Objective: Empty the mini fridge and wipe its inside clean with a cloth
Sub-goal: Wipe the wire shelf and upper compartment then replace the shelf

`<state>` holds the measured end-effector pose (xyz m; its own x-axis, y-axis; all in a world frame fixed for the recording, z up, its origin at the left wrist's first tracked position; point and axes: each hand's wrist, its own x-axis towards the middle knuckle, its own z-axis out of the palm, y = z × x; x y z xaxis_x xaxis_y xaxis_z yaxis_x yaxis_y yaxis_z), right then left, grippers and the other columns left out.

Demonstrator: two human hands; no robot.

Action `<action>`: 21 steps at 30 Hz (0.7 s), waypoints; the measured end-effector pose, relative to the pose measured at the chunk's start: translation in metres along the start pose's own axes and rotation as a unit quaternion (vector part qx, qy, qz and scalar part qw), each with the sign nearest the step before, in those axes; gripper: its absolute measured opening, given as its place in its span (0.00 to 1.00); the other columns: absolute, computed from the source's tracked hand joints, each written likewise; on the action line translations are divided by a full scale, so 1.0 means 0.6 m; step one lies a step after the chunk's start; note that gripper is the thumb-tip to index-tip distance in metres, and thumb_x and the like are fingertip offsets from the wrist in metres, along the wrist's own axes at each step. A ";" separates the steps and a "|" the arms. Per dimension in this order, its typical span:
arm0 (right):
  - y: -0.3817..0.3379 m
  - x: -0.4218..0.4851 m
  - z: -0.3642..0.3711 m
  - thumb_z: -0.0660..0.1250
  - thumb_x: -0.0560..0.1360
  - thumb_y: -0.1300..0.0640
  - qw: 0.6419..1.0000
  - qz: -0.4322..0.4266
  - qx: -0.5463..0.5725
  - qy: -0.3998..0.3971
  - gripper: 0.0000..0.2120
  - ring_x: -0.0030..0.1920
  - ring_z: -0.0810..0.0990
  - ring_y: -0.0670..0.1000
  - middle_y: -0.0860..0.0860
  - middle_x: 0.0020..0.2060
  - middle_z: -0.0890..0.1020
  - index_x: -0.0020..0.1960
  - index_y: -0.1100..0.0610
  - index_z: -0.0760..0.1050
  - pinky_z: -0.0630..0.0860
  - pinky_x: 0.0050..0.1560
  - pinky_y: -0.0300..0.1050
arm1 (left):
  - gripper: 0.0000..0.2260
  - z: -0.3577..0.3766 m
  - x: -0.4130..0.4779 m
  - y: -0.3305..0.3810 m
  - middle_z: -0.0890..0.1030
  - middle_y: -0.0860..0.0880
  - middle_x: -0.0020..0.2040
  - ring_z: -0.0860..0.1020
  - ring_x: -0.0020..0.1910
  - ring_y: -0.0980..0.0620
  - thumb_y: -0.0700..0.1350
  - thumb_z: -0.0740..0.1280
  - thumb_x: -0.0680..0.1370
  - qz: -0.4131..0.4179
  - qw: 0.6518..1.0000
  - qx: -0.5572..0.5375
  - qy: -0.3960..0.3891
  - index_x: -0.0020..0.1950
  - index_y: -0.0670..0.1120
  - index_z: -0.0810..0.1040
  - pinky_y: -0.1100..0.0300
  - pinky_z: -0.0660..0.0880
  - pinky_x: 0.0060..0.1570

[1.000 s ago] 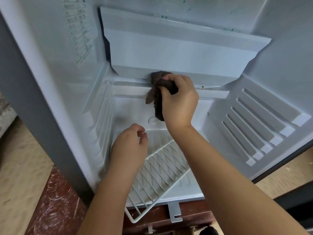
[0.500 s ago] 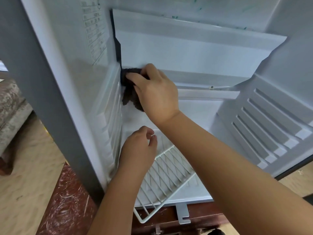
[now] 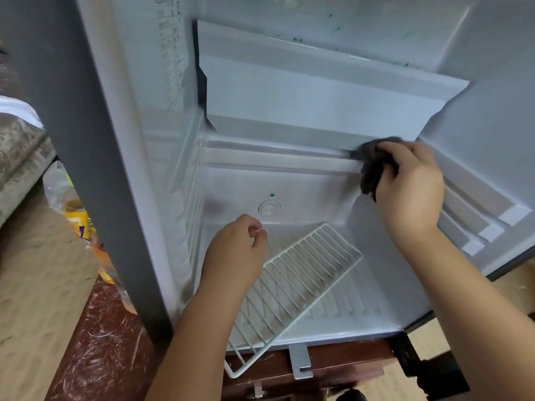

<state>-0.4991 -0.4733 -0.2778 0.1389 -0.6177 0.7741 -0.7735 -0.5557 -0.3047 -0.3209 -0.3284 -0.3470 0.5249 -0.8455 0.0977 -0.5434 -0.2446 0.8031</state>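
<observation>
Mid-wipe, the right hand [image 3: 408, 180] grips the cloth [image 3: 373, 166] on the back ledge [image 3: 275, 153] of the fridge [image 3: 492, 82], the left hand [image 3: 234, 256] hangs loosely curled, seemingly empty; next, lift out the rack [image 3: 304, 273].

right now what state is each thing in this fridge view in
mini fridge: open, no food inside
wire shelf: off the side rails, askew on the fridge floor, near corner past the front edge
cloth: bunched, pressed on the back ledge, right end
right hand: grips the cloth
left hand: loosely curled, holds nothing
green specks: on the upper wall, unwiped
</observation>
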 end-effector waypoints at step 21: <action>-0.078 -0.046 0.031 0.60 0.68 0.68 0.986 -0.038 0.141 -0.085 0.20 0.49 0.77 0.55 0.51 0.47 0.81 0.58 0.55 0.76 0.75 0.46 0.47 | 0.05 0.011 0.004 0.017 0.79 0.58 0.44 0.76 0.42 0.61 0.44 0.64 0.79 0.068 0.995 -0.054 0.058 0.52 0.51 0.79 0.76 0.67 0.39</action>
<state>-0.4554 -0.4404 -0.2954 0.3096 -0.6395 0.7037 -0.5577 -0.7215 -0.4104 -0.3294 -0.3360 -0.3424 0.5263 -0.8055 0.2725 -0.5449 -0.0734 0.8352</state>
